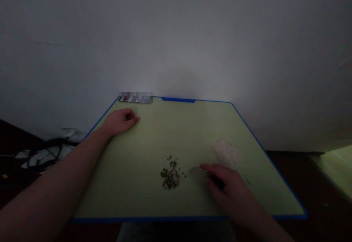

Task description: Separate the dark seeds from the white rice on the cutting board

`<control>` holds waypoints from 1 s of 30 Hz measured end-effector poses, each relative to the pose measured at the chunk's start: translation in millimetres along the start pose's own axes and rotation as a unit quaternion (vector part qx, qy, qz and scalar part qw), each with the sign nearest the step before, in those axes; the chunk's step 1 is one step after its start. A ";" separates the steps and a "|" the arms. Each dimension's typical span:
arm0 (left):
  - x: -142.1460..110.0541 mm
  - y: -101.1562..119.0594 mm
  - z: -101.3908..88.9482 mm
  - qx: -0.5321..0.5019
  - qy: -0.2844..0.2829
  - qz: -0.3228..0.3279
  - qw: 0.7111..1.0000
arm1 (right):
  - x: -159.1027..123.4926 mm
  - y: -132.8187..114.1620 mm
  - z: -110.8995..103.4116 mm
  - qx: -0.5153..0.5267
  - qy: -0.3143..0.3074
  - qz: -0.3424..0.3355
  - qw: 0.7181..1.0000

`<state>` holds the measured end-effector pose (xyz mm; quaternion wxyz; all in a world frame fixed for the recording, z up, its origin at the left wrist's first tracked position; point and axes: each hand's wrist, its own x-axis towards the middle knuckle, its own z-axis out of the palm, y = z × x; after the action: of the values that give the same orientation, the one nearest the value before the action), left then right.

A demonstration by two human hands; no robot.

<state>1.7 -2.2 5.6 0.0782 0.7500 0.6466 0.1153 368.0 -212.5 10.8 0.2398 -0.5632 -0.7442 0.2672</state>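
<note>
Our right grip [232, 189] is at the clear curved sheet [196, 178]; clamped or not, we cannot tell. The sheet lies just beside the dark grains [171, 180], near the pale heap [227, 152]. We seem to be positioning it, which calls next for a light touch. Our left grip [119, 121], loosely together, rests on the desk [165, 132].
</note>
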 end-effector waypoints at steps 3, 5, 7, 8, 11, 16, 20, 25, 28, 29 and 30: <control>1.1 -1.7 1.2 -0.004 0.000 0.000 1.000 | -4.6 2.4 -3.3 -0.006 -0.018 -0.014 1.000; 1.8 -2.6 1.9 -0.004 0.002 0.004 1.000 | -8.0 3.9 -4.9 -0.002 -0.014 -0.014 1.000; 2.1 -2.7 2.0 -0.003 0.001 0.002 1.000 | -9.8 4.6 -5.3 0.003 0.001 -0.003 1.000; 2.0 -2.5 1.9 -0.003 -0.001 -0.001 1.000 | -9.8 4.5 -5.0 0.004 0.008 0.000 1.000; 1.4 -1.9 1.3 0.001 -0.006 -0.002 1.000 | -7.2 2.3 -2.5 0.006 0.008 -0.002 1.000; 0.6 -2.4 1.4 -0.005 0.002 0.013 1.000 | -2.9 -0.9 0.7 0.008 -0.018 -0.012 1.000; -0.7 -0.5 0.4 -0.007 0.002 0.009 1.000 | -7.0 0.9 2.5 0.004 -0.025 -0.020 0.999; -0.7 -0.6 0.9 -0.012 0.005 0.009 1.000 | -15.1 -2.1 8.5 -0.007 -0.018 -0.028 0.999; 0.2 -1.9 2.4 -0.013 0.011 0.006 1.000 | -15.1 -3.7 9.3 -0.023 -0.011 -0.004 1.000; 0.4 -2.0 2.7 -0.014 0.011 0.007 1.000 | -14.3 -3.5 8.9 -0.029 -0.001 0.006 1.000; 0.4 -1.9 2.8 -0.014 0.011 0.007 1.000 | -13.3 -3.1 8.4 -0.033 0.009 0.012 0.999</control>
<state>0.8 -1.4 2.5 0.0810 0.7522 0.6402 0.1329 363.6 -227.1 5.8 0.2248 -0.5824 -0.7433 0.2405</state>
